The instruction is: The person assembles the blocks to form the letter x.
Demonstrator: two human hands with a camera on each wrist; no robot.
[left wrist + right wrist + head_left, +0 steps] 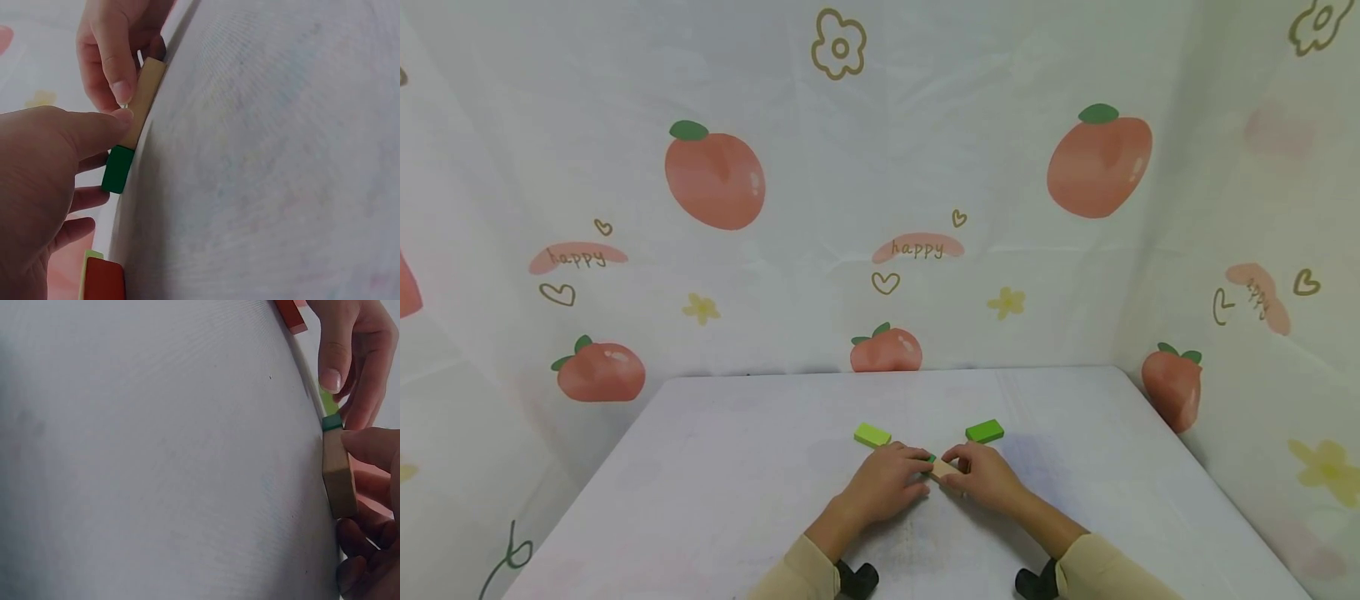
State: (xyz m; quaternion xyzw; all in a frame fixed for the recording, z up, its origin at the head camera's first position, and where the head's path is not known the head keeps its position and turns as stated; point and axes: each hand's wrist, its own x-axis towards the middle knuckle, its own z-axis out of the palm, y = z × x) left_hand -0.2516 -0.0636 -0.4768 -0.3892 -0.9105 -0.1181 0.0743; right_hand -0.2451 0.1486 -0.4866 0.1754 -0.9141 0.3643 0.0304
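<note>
A plain wooden block (945, 472) lies end to end with a dark green block (117, 169) on the table. My right hand (988, 477) pinches the plain block (338, 472), thumb on its near side and fingers behind it. At the dark green block my left hand (887, 482) has its fingertips along the far side. Its thumb (331, 380) stands a little off that block in the right wrist view. In the head view the hands partly hide both blocks.
A light green block (872, 435) lies beyond my left hand, and a green block (985, 431) beyond the right. A red block (104, 279) shows in the left wrist view. The white table (715, 475) meets a fruit-printed cloth (790, 292) at its back edge.
</note>
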